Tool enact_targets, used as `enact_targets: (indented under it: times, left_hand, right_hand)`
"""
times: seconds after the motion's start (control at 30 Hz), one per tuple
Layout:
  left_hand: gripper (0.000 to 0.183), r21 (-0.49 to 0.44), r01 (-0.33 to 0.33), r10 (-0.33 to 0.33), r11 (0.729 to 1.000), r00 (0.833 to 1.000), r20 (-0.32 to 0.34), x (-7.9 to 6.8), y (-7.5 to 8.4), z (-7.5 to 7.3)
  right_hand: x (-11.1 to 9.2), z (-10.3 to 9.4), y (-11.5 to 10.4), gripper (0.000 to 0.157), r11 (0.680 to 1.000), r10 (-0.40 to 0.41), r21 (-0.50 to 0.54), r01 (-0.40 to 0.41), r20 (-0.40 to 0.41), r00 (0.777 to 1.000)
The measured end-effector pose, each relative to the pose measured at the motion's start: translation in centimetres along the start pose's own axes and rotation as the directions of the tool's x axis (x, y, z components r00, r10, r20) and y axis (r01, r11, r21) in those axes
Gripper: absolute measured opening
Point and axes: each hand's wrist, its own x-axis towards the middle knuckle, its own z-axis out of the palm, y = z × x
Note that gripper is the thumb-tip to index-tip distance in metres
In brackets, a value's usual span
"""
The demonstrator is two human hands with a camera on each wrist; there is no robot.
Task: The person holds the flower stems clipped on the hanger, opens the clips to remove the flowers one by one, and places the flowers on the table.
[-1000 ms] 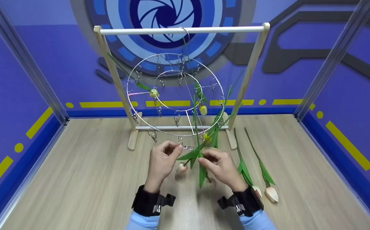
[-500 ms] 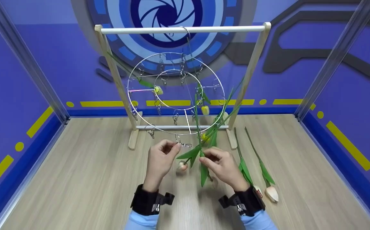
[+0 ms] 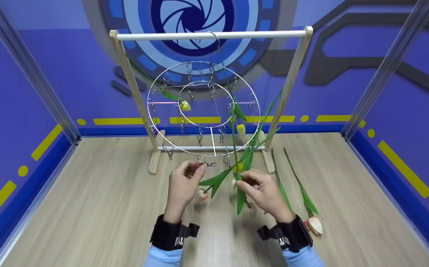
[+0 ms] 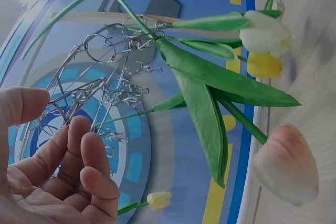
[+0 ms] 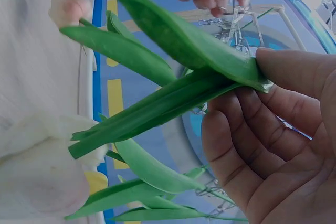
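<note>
A round wire drying hanger (image 3: pixel 162 142) with metal clips dangles from a rack's top bar. At its front, my left hand (image 3: pixel 184 181) pinches one metal clip (image 3: pixel 210 164) between thumb and fingertips. Just right of it, my right hand (image 3: pixel 264 191) pinches an artificial tulip (image 5: pixel 189 40) at its leaves; its stem points up and its pale bloom hangs down. Between the hands hangs a pinkish-white tulip (image 4: pixel 286 163), upside down, apparently from a clip. Yellow tulips hang at the hanger's left (image 3: pixel 185 106) and right (image 3: pixel 240 129), another yellow bloom (image 3: pixel 238 167) behind the right hand.
The wooden rack (image 3: pixel 290 78) with white bars stands on the table (image 3: pixel 99 207). To the right lie a pale pink tulip (image 3: pixel 314 225) and a second stem (image 3: pixel 283 193), its bloom hidden by the right wrist. Printed panels enclose the table at back and sides.
The hanger has turned slightly, its front clips shifting left. My left hand has moved a little left and up with the clip; my right hand has moved slightly right with its tulip.
</note>
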Motion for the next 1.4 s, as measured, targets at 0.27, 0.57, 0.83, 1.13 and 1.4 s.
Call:
enact_targets:
  times: [0.27, 0.57, 0.83, 1.13, 1.4]
  left_hand:
    - [0.013, 0.092, -0.049, 0.051, 0.995, 0.998, -0.024, 0.1, -0.2, -0.7]
    - [0.015, 0.195, -0.066, 0.077, 0.979, 0.996, -0.051, -0.2, 0.1, -1.0]
    - [0.024, 0.277, -0.085, 0.106, 0.957, 0.993, -0.059, -0.9, 0.8, -1.5]
    - [0.032, 0.339, -0.181, 0.196, 0.923, 0.981, -0.01, -2.0, 1.5, -2.6]
    - [0.03, 0.421, -0.329, 0.347, 0.845, 0.937, 0.036, -2.6, 1.2, -2.9]
  right_hand:
    - [-0.1, -0.9, -0.4, 0.01, 1.0, -0.021, 0.001, 0.021, -0.031, 0.999]
    - [-0.3, -1.7, -0.5, 0.013, 0.999, -0.042, -0.006, 0.042, -0.063, 0.997]
    - [-0.7, -2.4, -1.0, 0.015, 0.999, -0.036, -0.018, 0.034, -0.09, 0.995]
    - [-1.2, -3.4, -1.0, 0.021, 0.997, -0.064, -0.048, 0.058, -0.113, 0.992]
    - [-1.6, -4.8, -0.7, 0.02, 0.994, -0.059, -0.102, 0.045, -0.141, 0.988]
